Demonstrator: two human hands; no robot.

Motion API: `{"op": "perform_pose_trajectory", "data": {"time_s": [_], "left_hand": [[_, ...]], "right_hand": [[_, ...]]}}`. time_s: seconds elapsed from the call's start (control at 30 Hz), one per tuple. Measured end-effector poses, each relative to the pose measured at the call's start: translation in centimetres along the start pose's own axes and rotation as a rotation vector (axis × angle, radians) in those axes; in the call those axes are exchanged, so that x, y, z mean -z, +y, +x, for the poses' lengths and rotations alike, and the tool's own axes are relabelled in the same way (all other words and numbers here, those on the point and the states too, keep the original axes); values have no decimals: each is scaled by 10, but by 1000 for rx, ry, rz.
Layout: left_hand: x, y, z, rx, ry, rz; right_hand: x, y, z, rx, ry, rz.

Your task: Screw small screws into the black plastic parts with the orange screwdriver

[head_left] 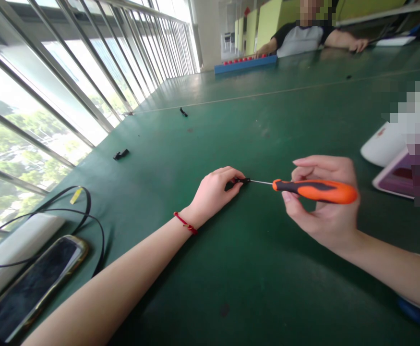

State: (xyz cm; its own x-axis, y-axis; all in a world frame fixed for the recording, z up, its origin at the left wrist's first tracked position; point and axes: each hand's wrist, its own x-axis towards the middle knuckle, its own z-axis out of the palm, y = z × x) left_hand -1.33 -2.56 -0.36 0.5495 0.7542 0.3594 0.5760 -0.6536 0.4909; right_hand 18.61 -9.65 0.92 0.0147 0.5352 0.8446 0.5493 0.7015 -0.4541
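My left hand (217,192), with a red cord at its wrist, rests on the green table and pinches a small black part (244,180) between thumb and fingers. Most of that part is covered by the fingers, so its exact kind does not show. In my right hand (325,211) lies an orange and black screwdriver (314,190), held level by the handle. Its thin shaft points left, and the tip meets the black part or stops right by it; I cannot tell which.
Small black pieces (121,154) lie to the left. A phone (39,288), a white box (26,250) and a black cable (89,206) are at lower left. A railing (105,62) borders the left side. Across the table sits a person (299,38) by a blue rack (246,65).
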Motion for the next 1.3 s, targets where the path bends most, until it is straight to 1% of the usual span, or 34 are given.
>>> {"op": "perform_pose_trajectory", "data": {"time_s": [0.07, 0.17, 0.23, 0.3, 0.37, 0.4, 0.47, 0.53, 0.6, 0.7, 0.8, 0.87, 0.93, 1.0, 1.07, 1.2, 1.23, 1.3], "left_hand": [[0, 0, 0, -1, 0, 0], [0, 0, 0, -3, 5, 4], [0, 0, 0, -3, 9, 8], [0, 0, 0, -2, 2, 12], [1, 0, 0, -2, -8, 14], [1, 0, 0, -3, -10, 13], [1, 0, 0, -5, -6, 9], [0, 0, 0, -6, 3, 4], [0, 0, 0, -5, 6, 3], [0, 0, 0, 4, 2, 5], [0, 0, 0, 6, -7, 12], [1, 0, 0, 2, -7, 12], [1, 0, 0, 1, 0, 9], [0, 1, 0, 1, 2, 6], [0, 1, 0, 4, 3, 3], [0, 1, 0, 9, 1, 5], [0, 1, 0, 10, 0, 6], [0, 1, 0, 8, -2, 7]], "right_hand": [[0, 0, 0, 9, -58, -23], [2, -2, 1, 85, -135, -82], [3, -1, 1, 88, -114, -86], [2, 1, 0, 54, -46, -67], [1, 4, -1, 14, 21, -6], [0, 4, -1, 4, 28, 27], [1, 3, -1, 1, -36, 29], [2, 1, 0, 31, -107, -34], [4, -2, 1, 61, -135, -79], [3, -1, 0, 62, -75, -68], [1, 2, -1, 30, 6, 5], [1, 2, -1, 21, -28, 23], [2, 0, 0, 47, -94, -17], [3, -2, 0, 75, -132, -56], [3, -1, -1, 62, -117, -61], [0, 4, -3, 39, 16, 23], [0, 5, -2, 30, 30, 45], [0, 4, -1, 12, -10, 44]]}}
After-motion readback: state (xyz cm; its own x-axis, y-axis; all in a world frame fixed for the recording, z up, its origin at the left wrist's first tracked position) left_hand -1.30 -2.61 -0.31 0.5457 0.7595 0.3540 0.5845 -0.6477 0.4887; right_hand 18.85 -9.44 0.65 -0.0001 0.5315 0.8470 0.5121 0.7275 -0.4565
